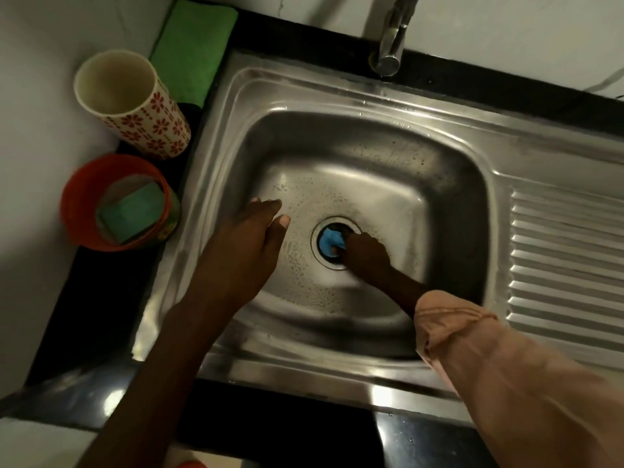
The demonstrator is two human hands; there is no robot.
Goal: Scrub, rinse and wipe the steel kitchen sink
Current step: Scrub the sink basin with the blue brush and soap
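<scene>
I see my right hand (366, 253) pinching a soft blue cloth (328, 243) into the drain of the wet, slippery sink (337, 136). My left hand (251, 231) hovers flat, fingers together.

We find the sink (236, 106) set in the tabletop (101, 298), its drain (332, 243) at the basin's centre and its draining board (567, 258) to the right. The tap (388, 45) stands at the far rim. Left of the sink, a tub (81, 211) holding a sponge (130, 211) sits nearest, a cup (135, 106) beyond it, a folded cloth (192, 45) farthest. The right hand (366, 253) holds a cloth wad (329, 241) in the drain; the left hand (250, 238) hovers over the basin's left side.
</scene>
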